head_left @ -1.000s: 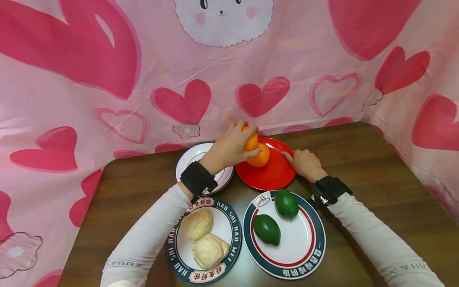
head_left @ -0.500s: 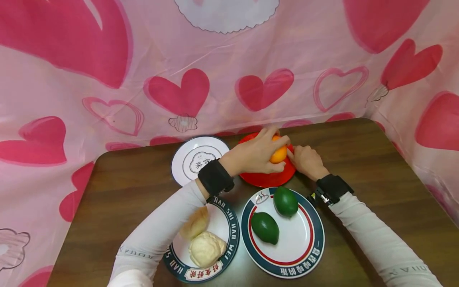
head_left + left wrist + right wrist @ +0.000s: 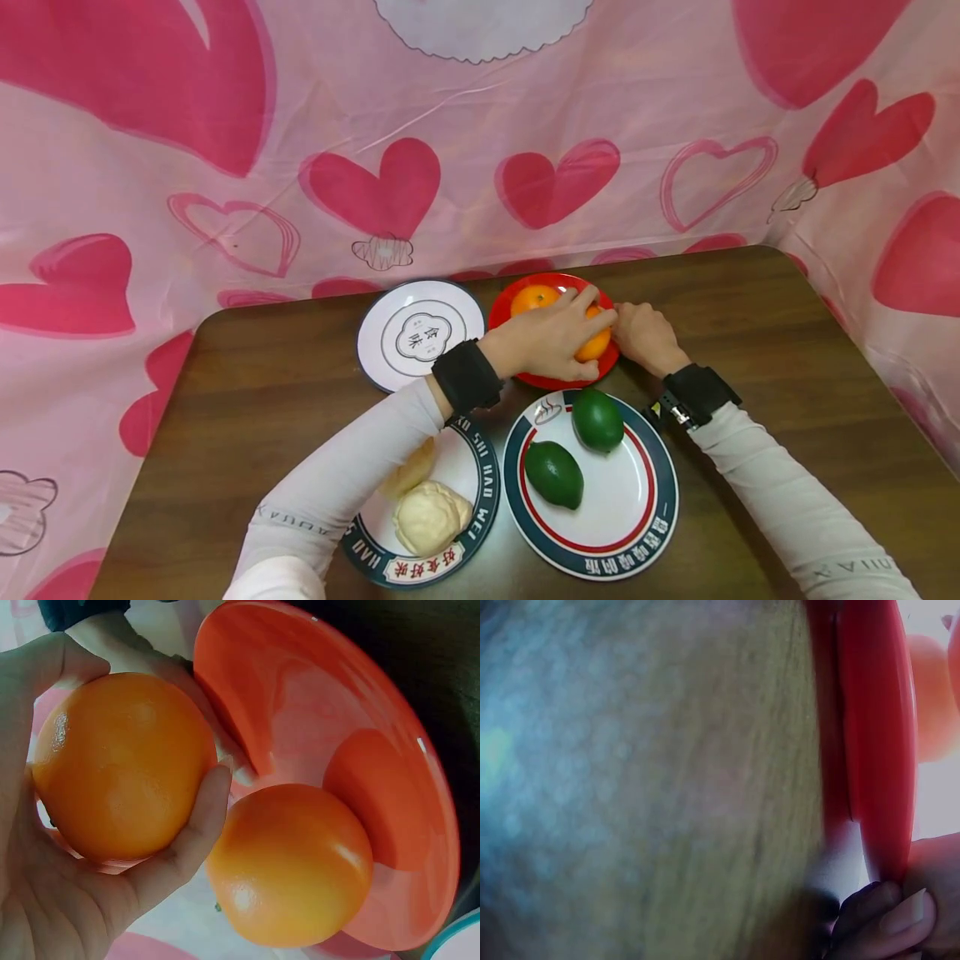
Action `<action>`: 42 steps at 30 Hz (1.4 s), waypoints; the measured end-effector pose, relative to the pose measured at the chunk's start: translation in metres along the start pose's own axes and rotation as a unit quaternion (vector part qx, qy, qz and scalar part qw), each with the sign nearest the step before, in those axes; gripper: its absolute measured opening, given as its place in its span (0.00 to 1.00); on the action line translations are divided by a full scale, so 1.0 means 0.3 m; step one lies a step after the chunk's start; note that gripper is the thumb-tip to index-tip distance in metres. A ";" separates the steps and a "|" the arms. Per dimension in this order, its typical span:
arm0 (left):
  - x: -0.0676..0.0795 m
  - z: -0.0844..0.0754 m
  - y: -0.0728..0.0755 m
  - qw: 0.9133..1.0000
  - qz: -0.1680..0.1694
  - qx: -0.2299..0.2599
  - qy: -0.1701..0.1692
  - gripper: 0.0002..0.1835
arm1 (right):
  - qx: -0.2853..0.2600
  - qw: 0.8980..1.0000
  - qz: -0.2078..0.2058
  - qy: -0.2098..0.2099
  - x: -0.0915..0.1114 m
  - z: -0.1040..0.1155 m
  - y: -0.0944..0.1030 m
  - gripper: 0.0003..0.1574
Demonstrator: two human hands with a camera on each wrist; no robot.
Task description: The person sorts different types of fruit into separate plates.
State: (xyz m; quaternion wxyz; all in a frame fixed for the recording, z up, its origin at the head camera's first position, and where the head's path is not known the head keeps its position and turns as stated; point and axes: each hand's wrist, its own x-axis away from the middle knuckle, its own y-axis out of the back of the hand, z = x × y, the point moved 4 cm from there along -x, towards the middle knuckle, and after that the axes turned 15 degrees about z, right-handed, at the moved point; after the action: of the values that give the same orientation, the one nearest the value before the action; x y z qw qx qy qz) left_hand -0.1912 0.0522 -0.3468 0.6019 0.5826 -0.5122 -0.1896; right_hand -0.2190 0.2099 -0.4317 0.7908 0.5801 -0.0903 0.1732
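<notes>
My left hand curls around an orange, thumb and fingers on opposite sides of it. That fruit is over the right side of a glossy red plate, close to my right hand. A second orange sits on the plate's left side, partly covered by the left hand in the head view. The right hand grips the plate's right rim; in the right wrist view its fingers show at the red edge.
Left of the red plate lies a white plate with a dark rim. Nearer stand a plate with two pale buns and another plate with two green lemon-shaped fruits. A pink heart-print cloth hangs behind the table.
The left hand has moved right across the red plate to beside the right hand, an orange in its grip. The right hand stays at the rim. More of the white plate shows.
</notes>
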 end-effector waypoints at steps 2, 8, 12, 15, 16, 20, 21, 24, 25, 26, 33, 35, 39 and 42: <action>-0.008 -0.005 -0.008 1.000 0.011 -0.006 0.003 0.39 | 0.006 1.000 -0.002 0.004 0.002 -0.003 -0.001 0.16; -0.021 -0.013 -0.033 0.999 0.029 -0.031 0.008 0.39 | 0.007 1.000 0.000 0.006 0.011 -0.004 -0.005 0.15; -0.026 -0.011 -0.046 0.998 0.035 -0.055 0.014 0.40 | 0.006 1.000 0.001 0.001 0.014 0.000 -0.001 0.14; -0.027 -0.011 -0.049 0.997 0.034 -0.068 0.014 0.40 | 0.006 1.000 0.000 -0.003 0.015 0.002 0.002 0.14; -0.027 -0.011 -0.050 0.997 0.033 -0.071 0.014 0.41 | 0.006 1.000 0.001 -0.003 0.015 0.003 0.003 0.13; -0.027 -0.015 -0.051 0.996 0.030 -0.079 0.007 0.40 | 0.008 1.000 0.002 0.000 0.017 0.003 0.001 0.12; -0.027 -0.015 -0.053 0.996 0.031 -0.081 0.006 0.40 | 0.008 1.000 0.001 0.001 0.018 0.002 0.000 0.12; -0.031 -0.015 -0.058 0.995 0.033 -0.091 0.006 0.40 | 0.010 1.000 -0.005 0.007 0.018 0.001 -0.002 0.12; -0.033 -0.014 -0.059 0.995 0.033 -0.095 0.006 0.40 | 0.014 1.000 -0.006 0.010 0.018 0.001 -0.003 0.12; -0.035 -0.015 -0.060 0.995 0.033 -0.099 0.005 0.40 | 0.015 1.000 -0.008 0.011 0.018 0.001 -0.002 0.12; -0.051 -0.010 -0.066 0.993 0.027 -0.111 0.004 0.40 | 0.016 1.000 -0.009 0.008 0.017 -0.008 0.000 0.12; -0.053 -0.008 -0.069 0.993 0.027 -0.112 0.005 0.40 | 0.015 1.000 -0.007 0.008 0.016 -0.008 -0.001 0.12; -0.051 0.000 -0.073 0.993 0.029 -0.118 0.008 0.41 | 0.022 1.000 -0.004 0.010 0.007 -0.005 -0.004 0.13; -0.039 0.006 -0.069 0.994 0.024 -0.111 0.007 0.41 | 0.018 1.000 -0.002 0.010 0.002 -0.001 -0.005 0.14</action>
State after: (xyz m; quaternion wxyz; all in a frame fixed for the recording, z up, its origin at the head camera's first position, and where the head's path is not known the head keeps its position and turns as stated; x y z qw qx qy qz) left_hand -0.1898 0.0558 -0.3704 0.6706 0.5011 -0.4976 -0.2271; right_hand -0.2179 0.2100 -0.4329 0.7815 0.5925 -0.0781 0.1790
